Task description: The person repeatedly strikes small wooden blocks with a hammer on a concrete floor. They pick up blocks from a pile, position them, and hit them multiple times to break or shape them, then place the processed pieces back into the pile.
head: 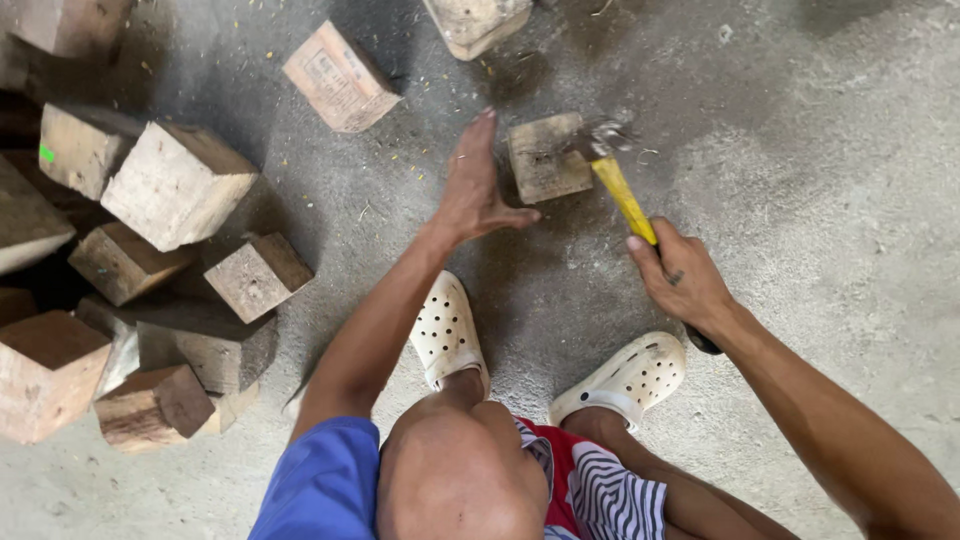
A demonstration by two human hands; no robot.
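Plainly, from the head view, the right hand is clenched round a yellow-handled hammer whose blurred head meets the wooden block on the concrete floor; the left hand, fingers spread, rests at the block's nine o'clock side; a glancing blow could catch those fingers or kick the block away.

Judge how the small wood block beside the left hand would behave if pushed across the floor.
The wood block looks squat with flat faces, so it would probably slide or scrape, not roll. The concrete floor looks rough and gritty, so it likely drags. It seems solid, probably stiff and fairly heavy for its size.
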